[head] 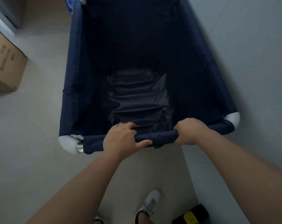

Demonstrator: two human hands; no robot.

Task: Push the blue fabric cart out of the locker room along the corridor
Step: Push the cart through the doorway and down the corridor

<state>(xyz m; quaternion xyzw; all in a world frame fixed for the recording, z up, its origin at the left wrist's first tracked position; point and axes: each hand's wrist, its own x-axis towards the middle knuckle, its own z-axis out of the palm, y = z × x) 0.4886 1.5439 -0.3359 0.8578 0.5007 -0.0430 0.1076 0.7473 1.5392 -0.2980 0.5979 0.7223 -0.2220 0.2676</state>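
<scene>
The blue fabric cart (pixel 75 78) fills the middle of the head view, a deep navy cloth bin with white corner pieces and nothing inside but its wrinkled bottom. Its near rim is a fabric-covered bar running slightly uphill to the right. My left hand (pixel 121 138) is wrapped around that bar left of centre, thumb lying along its front. My right hand (pixel 189 131) grips the same bar further right. Both forearms reach in from the bottom of the frame.
A cardboard box (pixel 6 65) stands on the pale floor to the left of the cart. A pale wall (pixel 250 62) runs close along the cart's right side. Below are my white shoe (pixel 150 202) and a black and yellow object (pixel 191 215).
</scene>
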